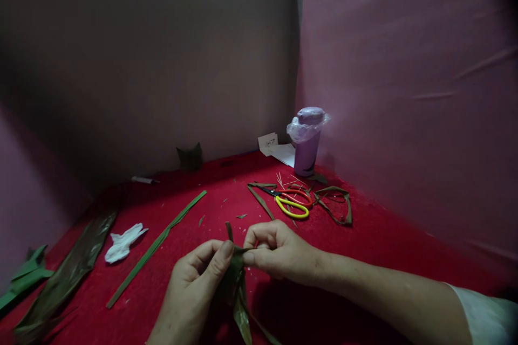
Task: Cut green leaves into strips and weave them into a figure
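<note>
Near the bottom centre, my left hand [198, 280] pinches a folded dark green leaf piece [234, 275] between thumb and fingers. My right hand [279, 253], close beside it, has thumb and forefinger closed on a thin strip at the top of the same piece. A short stub sticks up between the hands, and loose leaf ends hang below them. Beyond my right hand lie scissors [293, 207] with one red and one yellow handle. A long green leaf strip [157, 245] stretches diagonally to the left of my hands.
On the red cloth [170, 285] lie a crumpled white tissue [124, 242], a wide brown-green leaf [76, 264], a green folded leaf [26, 277], thin sticks [280, 180] and a curled strip [348, 207]. A purple tumbler [306, 151] stands by white papers [283, 154]. Walls enclose the surface.
</note>
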Tool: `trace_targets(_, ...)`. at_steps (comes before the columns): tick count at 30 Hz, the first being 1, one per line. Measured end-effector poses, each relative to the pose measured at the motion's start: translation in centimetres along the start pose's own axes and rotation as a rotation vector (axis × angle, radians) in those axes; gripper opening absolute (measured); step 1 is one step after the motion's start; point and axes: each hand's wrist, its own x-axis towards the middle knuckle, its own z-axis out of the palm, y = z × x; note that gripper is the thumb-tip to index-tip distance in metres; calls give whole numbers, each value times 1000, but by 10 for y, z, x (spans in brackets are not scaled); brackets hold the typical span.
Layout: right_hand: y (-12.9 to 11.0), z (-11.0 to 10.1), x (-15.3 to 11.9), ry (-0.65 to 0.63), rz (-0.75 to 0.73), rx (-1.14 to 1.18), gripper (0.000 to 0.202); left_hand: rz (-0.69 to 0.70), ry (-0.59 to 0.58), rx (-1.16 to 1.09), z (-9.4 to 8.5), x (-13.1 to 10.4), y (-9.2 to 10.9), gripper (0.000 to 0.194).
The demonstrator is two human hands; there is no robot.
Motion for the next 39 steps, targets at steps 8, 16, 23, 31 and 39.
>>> trace_targets(8, 1, -2, 0, 6, 2, 12, 25, -52, -82, -8, -3, 1, 0, 26)
trace_targets(16, -1, -2, 3, -7, 63, 35, 27, -120, -97, -50, -5, 2, -3, 27)
trace_targets(23, 2, -3, 3, 4, 47, 36, 28, -101, -92, -22, -5, 3, -5, 26)
trace_targets(31, 0, -3, 2, -1, 67, 127, 26, -82, -98, -25, -6, 1, -6, 26)
trace_targets(39, 5, -4, 4, -22, 79, 196, 21, -85, -112, -20, -6, 0, -7, 25)
